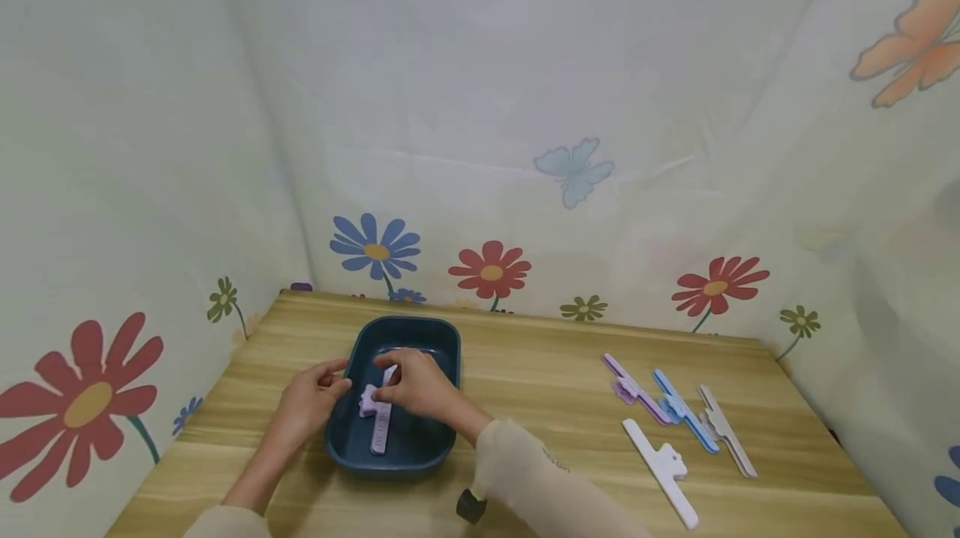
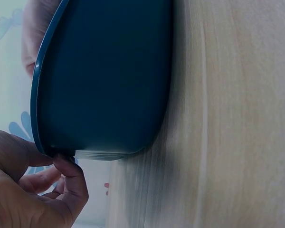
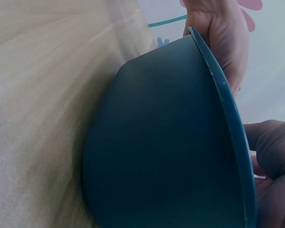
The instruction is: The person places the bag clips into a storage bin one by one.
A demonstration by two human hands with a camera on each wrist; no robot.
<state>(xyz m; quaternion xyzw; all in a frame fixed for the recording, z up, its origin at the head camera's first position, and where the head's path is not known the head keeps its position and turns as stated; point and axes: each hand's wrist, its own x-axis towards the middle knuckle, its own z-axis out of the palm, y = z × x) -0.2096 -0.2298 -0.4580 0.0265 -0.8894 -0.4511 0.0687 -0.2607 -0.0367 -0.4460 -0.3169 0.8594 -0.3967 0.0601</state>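
Note:
A dark blue-green rectangular bin (image 1: 393, 465) stands on the table. My left hand (image 1: 311, 396) is at its left side, thumb and fingers pinching the rim, as the left wrist view shows close up. Inside the bin lies a pale lilac bag clip (image 1: 381, 430), a long bar with a scalloped tab. My right hand (image 1: 420, 388) reaches in over the right rim, thumb and forefinger pinching this clip near its tab and upper end. In the right wrist view the bin wall (image 3: 166, 137) hides most of the clip and the fingertips.
On the right of the wooden table (image 1: 540, 405) lie more bag clips: a purple one (image 1: 637, 390), a blue one (image 1: 686, 411), a greyish one (image 1: 727, 431) and a white one (image 1: 662, 471) nearer me. A flower-printed curtain (image 1: 480, 105) encloses the table's back and sides.

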